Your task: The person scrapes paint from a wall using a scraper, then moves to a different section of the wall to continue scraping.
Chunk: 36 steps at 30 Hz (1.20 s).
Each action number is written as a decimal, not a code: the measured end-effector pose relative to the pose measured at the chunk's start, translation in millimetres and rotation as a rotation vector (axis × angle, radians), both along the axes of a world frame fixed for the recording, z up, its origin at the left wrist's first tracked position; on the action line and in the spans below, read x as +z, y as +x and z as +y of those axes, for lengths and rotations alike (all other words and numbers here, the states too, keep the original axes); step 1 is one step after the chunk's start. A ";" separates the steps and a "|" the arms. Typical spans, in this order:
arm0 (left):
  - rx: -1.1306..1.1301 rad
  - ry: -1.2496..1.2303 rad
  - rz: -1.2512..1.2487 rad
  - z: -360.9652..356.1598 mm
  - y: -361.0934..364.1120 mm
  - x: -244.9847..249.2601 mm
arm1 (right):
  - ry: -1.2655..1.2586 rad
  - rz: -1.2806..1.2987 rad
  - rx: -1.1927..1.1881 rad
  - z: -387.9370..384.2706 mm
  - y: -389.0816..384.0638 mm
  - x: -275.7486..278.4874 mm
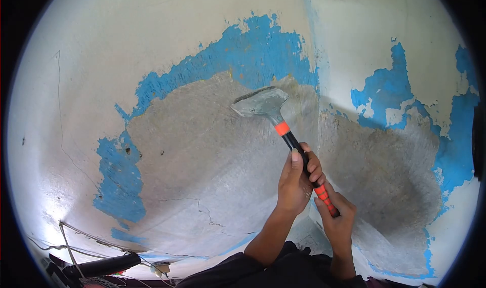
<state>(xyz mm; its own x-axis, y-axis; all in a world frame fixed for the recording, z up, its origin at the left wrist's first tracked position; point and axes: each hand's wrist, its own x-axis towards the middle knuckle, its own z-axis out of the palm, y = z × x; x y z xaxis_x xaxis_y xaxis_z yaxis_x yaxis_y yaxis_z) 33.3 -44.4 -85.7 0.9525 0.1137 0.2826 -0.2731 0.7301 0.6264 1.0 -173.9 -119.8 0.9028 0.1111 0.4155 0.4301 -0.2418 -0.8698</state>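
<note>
A long-handled scraper (262, 104) with a wide grey metal head and a black and orange handle slants up to the left in front of the wall. My left hand (297, 179) wraps round the middle of the handle, thumb laid along it. Lower down, my right hand (336, 212) grips the orange end of the handle. The scraper's blade edge overlaps the boundary between bare grey plaster (202, 121) and a band of blue paint (248, 50). Around the blue, a cream top coat (126, 40) covers the wall.
A wall corner runs down right of the scraper. On the right wall are more blue patches (387, 85) and bare grey plaster (385, 171). A black tube-shaped object (109, 264) and several cables lie at the lower left.
</note>
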 end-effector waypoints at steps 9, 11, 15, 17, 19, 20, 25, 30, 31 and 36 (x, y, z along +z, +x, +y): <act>0.016 0.024 0.026 -3.4 2.3 10.7 | -0.013 0.035 -0.019 0.0 2.4 2.7; 0.030 0.017 0.037 -1.6 -1.6 8.0 | 0.016 -0.055 -0.018 4.7 -0.1 -1.3; 0.033 0.017 0.119 1.5 -13.7 -8.4 | 0.032 -0.012 0.003 8.8 -11.2 -20.6; 0.030 0.040 0.062 7.9 -5.8 -3.7 | 0.102 -0.102 -0.008 18.8 0.4 -21.9; 0.027 0.029 0.017 10.5 -0.8 11.1 | 0.083 -0.107 -0.029 23.8 1.9 -4.6; 0.036 0.040 0.010 10.7 0.7 19.6 | 0.084 -0.097 -0.022 24.8 2.7 3.2; 0.029 0.040 0.025 17.4 -3.4 12.5 | 0.085 -0.074 0.026 27.5 -1.7 -7.7; 0.011 0.060 0.148 12.6 -17.8 -15.7 | 0.104 0.088 0.009 23.8 -22.3 -25.8; 0.004 0.051 0.149 11.6 -17.2 -12.0 | 0.094 0.065 -0.002 22.4 -21.6 -23.9; 0.035 0.061 0.064 -2.9 1.7 11.3 | -0.009 0.086 -0.010 2.1 -1.6 2.4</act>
<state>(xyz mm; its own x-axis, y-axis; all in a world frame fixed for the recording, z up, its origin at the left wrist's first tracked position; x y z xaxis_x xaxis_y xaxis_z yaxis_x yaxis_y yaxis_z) 35.0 -47.3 -74.4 0.9646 0.1318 0.2286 -0.2557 0.6807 0.6864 -0.6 -171.8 -117.4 0.9360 0.1057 0.3358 0.3519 -0.2538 -0.9010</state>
